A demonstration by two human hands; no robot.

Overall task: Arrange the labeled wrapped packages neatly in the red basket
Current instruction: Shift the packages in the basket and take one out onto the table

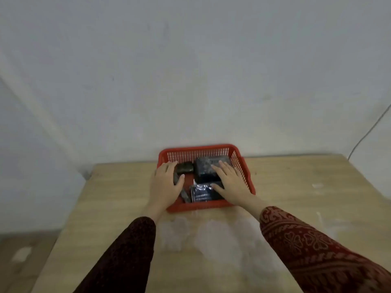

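Note:
A red plastic basket (pixel 196 152) stands on the wooden table against the wall. Inside lie several dark wrapped packages: a large one (pixel 206 168) at the back right, a small rounded one (pixel 185 167) at the back left, and a shiny flat one (pixel 201 193) at the front. My left hand (pixel 166 183) rests over the basket's left side, fingers spread, touching a narrow dark package (pixel 183 194) beneath it. My right hand (pixel 231 182) lies flat, fingers apart, across the large and the front packages. Labels are too blurred to read.
The wooden table (pixel 296 187) reaches left, right and toward me around the basket, with pale smudges near the front. A grey wall stands right behind the basket. A thin cable (pixel 368 132) hangs at the far right. The floor shows at the lower left.

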